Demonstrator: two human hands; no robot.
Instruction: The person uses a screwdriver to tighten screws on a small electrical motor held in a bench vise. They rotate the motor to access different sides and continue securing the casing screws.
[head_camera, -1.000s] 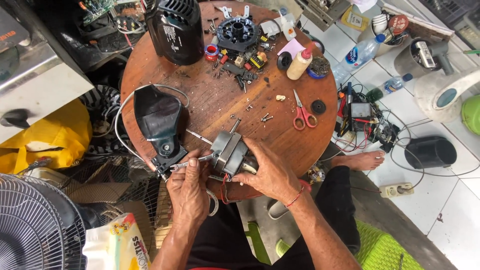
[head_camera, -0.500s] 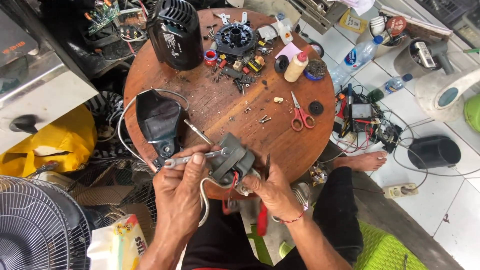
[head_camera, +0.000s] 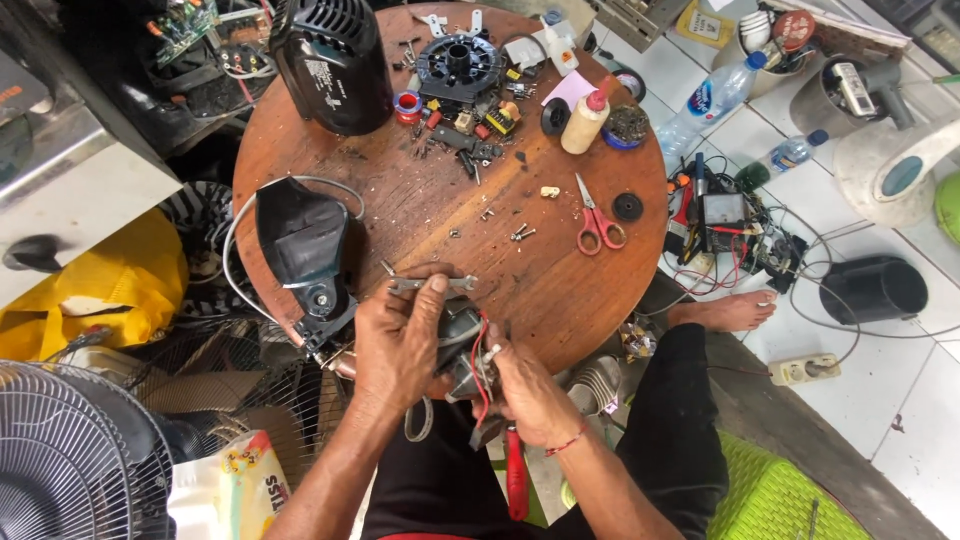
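Observation:
At the near edge of the round wooden table, both hands grip a small grey fan motor with red wires. My left hand wraps it from the left, with the thumb pressed on a flat metal bracket at its top. My right hand holds it from the right, fingers by the wires. A red-handled tool sticks out below that hand. A black fan housing with a grey cable lies just left of the motor.
On the table lie red scissors, loose screws, a glue bottle, a black motor cover and small parts. A fan grille stands at lower left. Bottles, a meter with wires and a bare foot are on the floor at right.
Both hands have drawn the motor closer to the table's near edge and turned it. The metal bracket now sits under my left thumb, and the red wires face up.

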